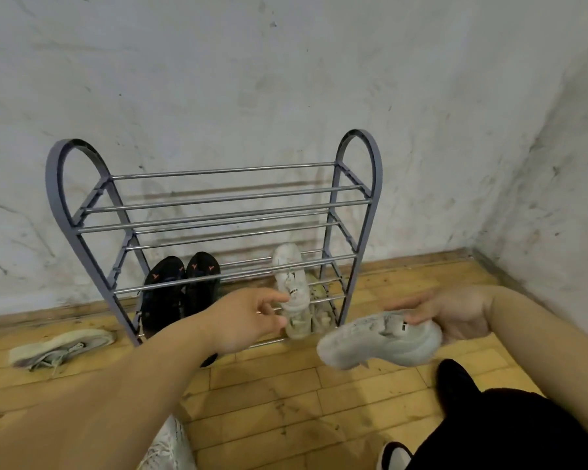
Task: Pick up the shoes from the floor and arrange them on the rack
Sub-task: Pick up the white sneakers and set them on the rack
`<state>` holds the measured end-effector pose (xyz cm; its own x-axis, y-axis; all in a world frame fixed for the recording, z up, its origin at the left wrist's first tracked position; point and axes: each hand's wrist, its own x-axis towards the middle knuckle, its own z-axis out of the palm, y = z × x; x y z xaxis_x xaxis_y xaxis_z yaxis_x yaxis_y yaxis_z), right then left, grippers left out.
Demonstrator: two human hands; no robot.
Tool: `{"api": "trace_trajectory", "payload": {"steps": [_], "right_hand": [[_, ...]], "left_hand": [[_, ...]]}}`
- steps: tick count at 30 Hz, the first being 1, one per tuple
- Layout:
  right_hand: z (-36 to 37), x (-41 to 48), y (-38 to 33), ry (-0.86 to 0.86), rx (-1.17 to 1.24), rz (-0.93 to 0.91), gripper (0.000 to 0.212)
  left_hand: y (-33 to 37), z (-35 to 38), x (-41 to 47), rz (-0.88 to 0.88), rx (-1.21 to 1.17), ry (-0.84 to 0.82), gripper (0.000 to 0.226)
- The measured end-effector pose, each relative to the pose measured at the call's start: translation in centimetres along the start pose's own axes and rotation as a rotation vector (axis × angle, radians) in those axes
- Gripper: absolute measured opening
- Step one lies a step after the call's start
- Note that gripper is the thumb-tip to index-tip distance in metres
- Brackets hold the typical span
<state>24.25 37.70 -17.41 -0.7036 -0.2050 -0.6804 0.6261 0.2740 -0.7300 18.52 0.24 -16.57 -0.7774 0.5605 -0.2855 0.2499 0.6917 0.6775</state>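
Right hand (455, 317) gripping worn white sneaker (381, 344) above wooden floor (269, 401); left hand (248, 320), fingers open, touching upright white sneaker (291, 286) on grey metal-barred rack (364, 184).

No readable text, brand or number | orange Y-like marks on toes of black shoes (180, 293) on rack (214, 198) | small dark tag on white sneaker (291, 290) on rack, illegible | similar dark tag on white sneaker in right hand (384, 340), too blurred
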Motion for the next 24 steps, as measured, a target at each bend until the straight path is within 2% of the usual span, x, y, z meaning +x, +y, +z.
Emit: {"api": "trace_trajectory", "payload": {"steps": [2, 5, 12, 20, 24], "right_hand": [[-0.3, 2.0, 1.2, 0.17, 0.006, 0.06, 0.055], [-0.1, 4.9, 1.4, 0.301, 0.068, 0.01, 0.055], [0.5, 12.3, 1.9, 0.429, 0.185, -0.161, 0.06], [2.0, 24.5, 3.2, 0.557, 0.132, -0.295, 0.066], [1.5, 28.1, 2.2, 0.623, 0.018, -0.316, 0.062]], "left_hand": [[-0.6, 1.2, 1.5, -0.028, 0.03, -0.003, 0.055], [-2.0, 2.9, 4.3, -0.022, 0.076, 0.023, 0.061], [-7.1, 6.4, 14.0, -0.123, 0.308, 0.012, 0.08], [-12.1, 9.1, 21.8, -0.08, 0.309, 0.149, 0.073], [-13.4, 9.8, 23.4, -0.047, 0.169, 0.152, 0.071]]}}
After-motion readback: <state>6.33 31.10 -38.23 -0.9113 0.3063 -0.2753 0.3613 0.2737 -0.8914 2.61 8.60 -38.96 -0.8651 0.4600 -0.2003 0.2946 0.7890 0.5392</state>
